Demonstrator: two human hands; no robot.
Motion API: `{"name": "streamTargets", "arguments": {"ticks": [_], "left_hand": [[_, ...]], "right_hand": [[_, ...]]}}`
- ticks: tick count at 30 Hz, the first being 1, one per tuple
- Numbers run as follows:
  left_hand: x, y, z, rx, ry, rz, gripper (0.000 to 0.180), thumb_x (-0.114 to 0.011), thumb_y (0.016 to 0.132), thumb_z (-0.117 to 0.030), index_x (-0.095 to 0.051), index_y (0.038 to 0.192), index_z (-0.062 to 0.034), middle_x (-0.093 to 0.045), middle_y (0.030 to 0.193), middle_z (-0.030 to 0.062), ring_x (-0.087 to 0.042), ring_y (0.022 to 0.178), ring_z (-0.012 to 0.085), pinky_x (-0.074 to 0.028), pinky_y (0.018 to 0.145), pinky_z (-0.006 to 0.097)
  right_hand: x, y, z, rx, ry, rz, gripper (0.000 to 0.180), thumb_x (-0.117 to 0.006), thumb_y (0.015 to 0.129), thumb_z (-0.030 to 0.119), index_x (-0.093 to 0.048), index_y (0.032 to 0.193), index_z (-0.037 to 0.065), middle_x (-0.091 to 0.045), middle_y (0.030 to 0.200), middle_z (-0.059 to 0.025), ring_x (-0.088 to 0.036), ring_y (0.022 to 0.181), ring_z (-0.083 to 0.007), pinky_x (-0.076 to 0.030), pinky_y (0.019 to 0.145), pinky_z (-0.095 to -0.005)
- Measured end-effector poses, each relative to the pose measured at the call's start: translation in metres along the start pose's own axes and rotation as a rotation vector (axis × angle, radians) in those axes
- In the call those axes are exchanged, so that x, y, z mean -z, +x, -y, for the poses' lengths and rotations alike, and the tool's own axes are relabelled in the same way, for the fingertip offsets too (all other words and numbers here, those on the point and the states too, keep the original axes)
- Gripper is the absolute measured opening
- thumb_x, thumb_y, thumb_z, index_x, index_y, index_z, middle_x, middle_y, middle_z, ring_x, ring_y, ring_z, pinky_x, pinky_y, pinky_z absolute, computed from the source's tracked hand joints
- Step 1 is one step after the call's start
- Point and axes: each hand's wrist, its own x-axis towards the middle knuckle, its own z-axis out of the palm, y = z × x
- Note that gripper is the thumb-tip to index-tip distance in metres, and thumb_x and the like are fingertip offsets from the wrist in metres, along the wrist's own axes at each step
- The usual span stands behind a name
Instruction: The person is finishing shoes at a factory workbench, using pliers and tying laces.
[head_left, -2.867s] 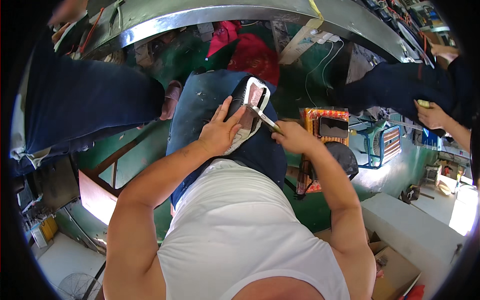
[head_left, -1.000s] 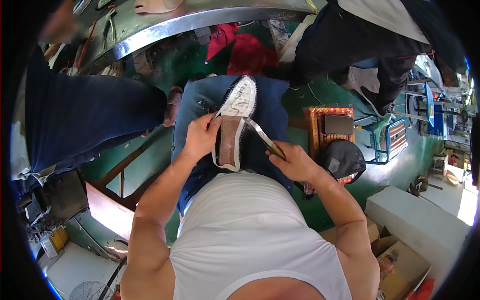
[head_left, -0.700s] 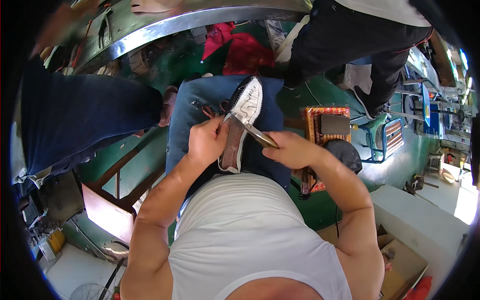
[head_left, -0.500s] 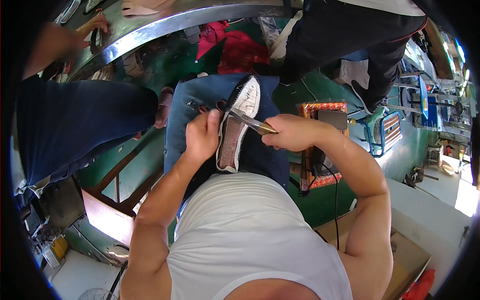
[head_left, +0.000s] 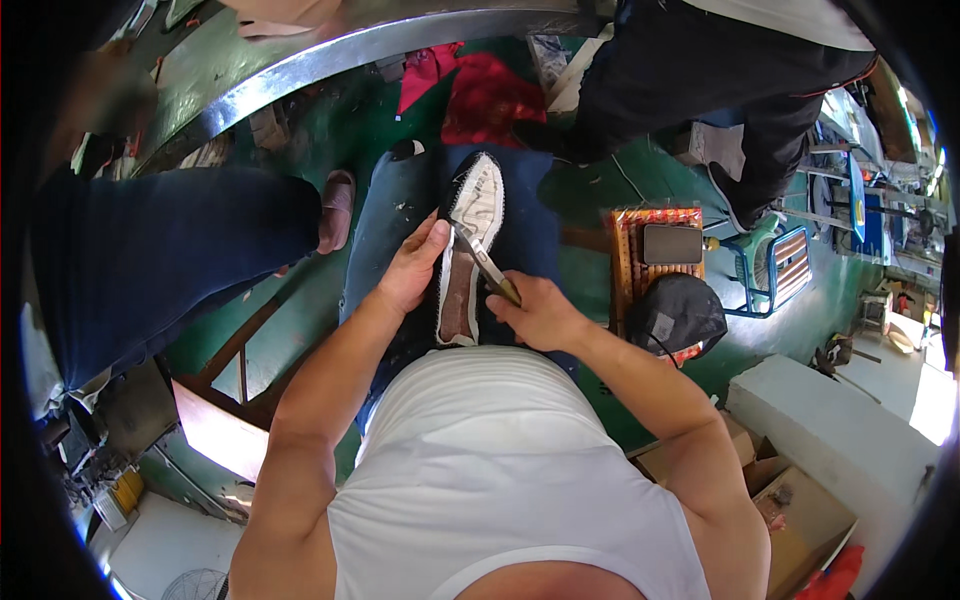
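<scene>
A shoe upper [head_left: 481,200] lies across my lap with its underside up, its toe pointing away from me. Pale, rough material covers its front part, and the long middle section is brown with a light rim. My left hand [head_left: 412,268] is closed on the shoe's left edge, thumb on top near the middle. Held in my right hand [head_left: 543,314] is a metal tool that looks like pliers [head_left: 484,262]. Its head rests over the shoe's left edge beside my left thumb, and its handles slant back into my palm. What the jaws touch is too small to make out.
To the right, a slatted seat [head_left: 627,290] bears a phone [head_left: 673,244] and a black cap-like object [head_left: 678,312]. A metal-edged workbench [head_left: 330,55] curves across the far left. Co-workers' legs [head_left: 180,255] stand at left and far right. An open cardboard box [head_left: 800,525] sits lower right.
My right hand has come nearer to me and inward, so the pliers now point more steeply away. My left hand remains on the shoe's edge. The co-worker's hand at upper left has blurred.
</scene>
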Motion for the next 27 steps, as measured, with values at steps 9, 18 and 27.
{"name": "streamTargets", "arguments": {"ticks": [9, 18, 27], "left_hand": [[-0.004, -0.001, -0.004, 0.065, 0.028, -0.032, 0.049, -0.061, 0.098, -0.027, -0.049, 0.14, -0.0034, -0.062, 0.122, 0.0049, -0.058, 0.109, 0.0128, -0.046, 0.097, 0.029], [-0.033, 0.0, -0.014, 0.056, 0.315, -0.241, 0.046, -0.065, 0.094, -0.024, -0.056, 0.131, 0.0013, -0.066, 0.112, 0.0072, -0.059, 0.102, 0.0133, -0.046, 0.092, 0.027], [-0.027, 0.009, -0.011, 0.063, 0.528, -0.247, 0.055, -0.069, 0.087, -0.029, -0.056, 0.13, 0.0022, -0.066, 0.11, 0.0131, -0.062, 0.098, 0.0183, -0.049, 0.088, 0.031]], "right_hand": [[0.026, 0.018, -0.057, -0.164, 1.094, 0.602, 0.033, -0.06, 0.096, 0.018, -0.056, 0.12, -0.005, -0.066, 0.099, -0.0098, -0.067, 0.083, -0.0168, -0.053, 0.054, -0.0245], [0.072, -0.005, 0.007, -0.081, 0.254, 0.112, 0.037, -0.048, 0.102, 0.03, -0.06, 0.106, -0.005, -0.068, 0.088, -0.0109, -0.068, 0.085, -0.0168, -0.055, 0.064, -0.0332], [0.07, 0.032, 0.017, 0.291, -0.159, -0.026, 0.047, -0.042, 0.102, 0.039, -0.059, 0.096, -0.004, -0.064, 0.09, -0.0291, -0.061, 0.089, -0.0471, -0.047, 0.08, -0.0534]]}}
